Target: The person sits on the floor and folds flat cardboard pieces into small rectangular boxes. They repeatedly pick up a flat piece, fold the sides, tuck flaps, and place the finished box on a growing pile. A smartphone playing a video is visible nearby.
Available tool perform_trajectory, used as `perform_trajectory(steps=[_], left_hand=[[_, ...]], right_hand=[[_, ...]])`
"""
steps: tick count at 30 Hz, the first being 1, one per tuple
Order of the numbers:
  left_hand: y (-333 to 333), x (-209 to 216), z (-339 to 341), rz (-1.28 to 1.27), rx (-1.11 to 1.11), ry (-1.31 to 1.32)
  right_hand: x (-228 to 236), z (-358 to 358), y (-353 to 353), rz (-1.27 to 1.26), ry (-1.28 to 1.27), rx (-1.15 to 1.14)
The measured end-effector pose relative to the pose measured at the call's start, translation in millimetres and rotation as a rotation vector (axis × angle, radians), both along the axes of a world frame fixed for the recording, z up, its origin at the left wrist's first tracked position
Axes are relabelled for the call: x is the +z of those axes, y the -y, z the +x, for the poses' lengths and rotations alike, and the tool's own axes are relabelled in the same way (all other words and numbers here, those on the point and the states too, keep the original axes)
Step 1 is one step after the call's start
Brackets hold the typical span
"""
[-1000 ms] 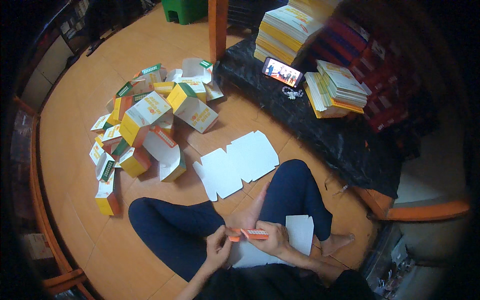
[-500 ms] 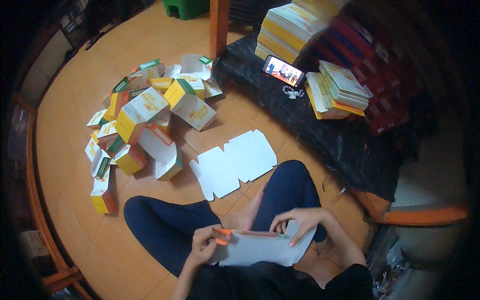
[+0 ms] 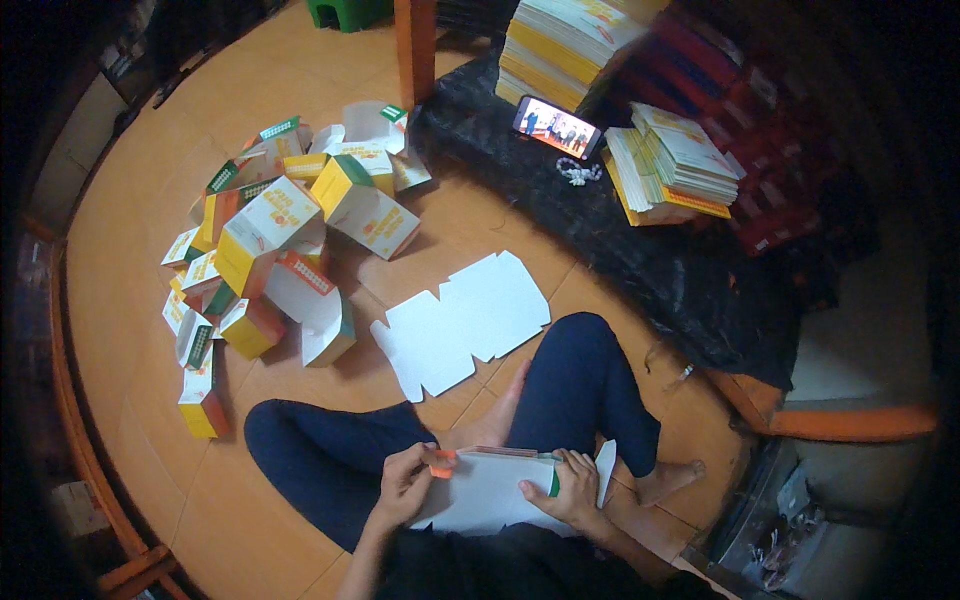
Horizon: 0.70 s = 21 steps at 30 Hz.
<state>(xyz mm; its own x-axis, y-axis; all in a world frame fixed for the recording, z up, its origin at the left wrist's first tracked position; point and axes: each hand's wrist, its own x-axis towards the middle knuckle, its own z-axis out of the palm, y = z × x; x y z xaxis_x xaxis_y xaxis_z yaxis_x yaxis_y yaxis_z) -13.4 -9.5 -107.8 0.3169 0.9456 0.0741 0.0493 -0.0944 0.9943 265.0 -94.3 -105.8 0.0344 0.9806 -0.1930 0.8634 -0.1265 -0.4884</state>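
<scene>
On my lap lies a partly folded cardboard box (image 3: pixel 488 492), its white inside facing up and its far edge bent upright. At the box's far left corner my left hand (image 3: pixel 408 478) pinches a small orange flap (image 3: pixel 442 464). My right hand (image 3: pixel 565 490) grips the far right corner, with the fingers over the raised edge and the thumb on the white inside, by a green flap (image 3: pixel 555 478). A white flap sticks up to the right of that hand. A flat unfolded box blank (image 3: pixel 465 322) rests on the floor beyond my crossed legs.
A heap of folded white, yellow and green boxes (image 3: pixel 270 230) covers the floor at the left. On a black-covered platform (image 3: pixel 480 130) at the right are a lit phone (image 3: pixel 557 128), a beaded bracelet (image 3: pixel 578 172), a small stack of blanks (image 3: pixel 675 160) and a taller stack (image 3: pixel 565 50).
My right hand has closed round the box's right corner, its thumb now lower on the white inside. My left hand stays at the orange flap. The whole view has shifted slightly.
</scene>
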Motion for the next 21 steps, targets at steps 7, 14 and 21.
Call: perform_trajectory(steps=[7,14,21], left_hand=[[7.0,-0.9,-4.9,-0.054,-0.064,0.201],[7.8,-0.4,-10.9,-0.043,-0.122,0.223],[5.9,-1.8,-2.0,-0.084,-0.049,0.252]], right_hand=[[66.9,87.5,-74.5,-0.502,-0.729,0.456],[28.9,107.8,-81.7,-0.915,-0.361,0.051],[27.7,97.7,-6.4,-0.611,-0.286,-0.105]])
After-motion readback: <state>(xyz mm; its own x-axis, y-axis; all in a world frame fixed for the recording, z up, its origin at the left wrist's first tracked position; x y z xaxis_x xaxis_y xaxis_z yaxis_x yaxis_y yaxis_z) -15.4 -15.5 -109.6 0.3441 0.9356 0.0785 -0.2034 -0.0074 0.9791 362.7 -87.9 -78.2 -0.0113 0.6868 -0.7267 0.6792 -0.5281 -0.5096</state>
